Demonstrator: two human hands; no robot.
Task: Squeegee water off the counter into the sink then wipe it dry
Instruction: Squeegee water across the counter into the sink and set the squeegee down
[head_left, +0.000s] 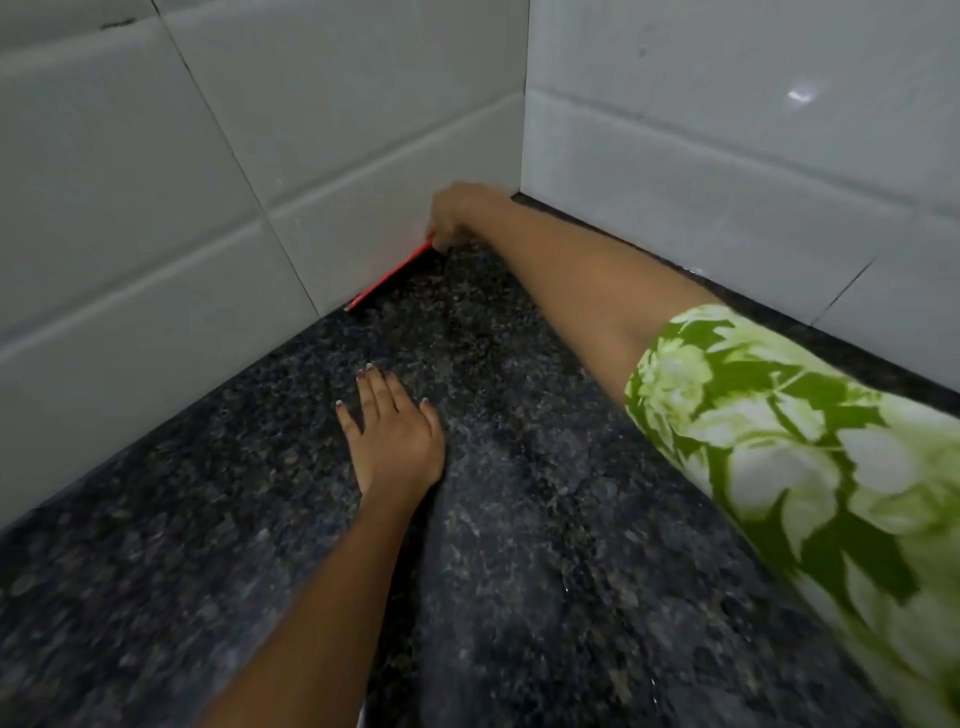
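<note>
Head view: dark speckled granite counter (519, 545) fills the near and middle ground, meeting white glossy wall tiles (156, 182) at a far corner. Surface shows a faint wet sheen in streaks

Right hand (460, 213) is reached into the far corner, fingers curled down onto the end of a thin red squeegee blade (389, 278); the exact grip is hidden under the hand. The blade lies along the foot of the left wall, touching both the tile base and the counter, running from the hand toward the near left

Right arm wears a green and white floral sleeve (805, 441), low over the counter at right

Left hand (392, 431) lies flat mid-counter, palm down, fingers straight and slightly spread, holding nothing, well apart from the blade
</note>
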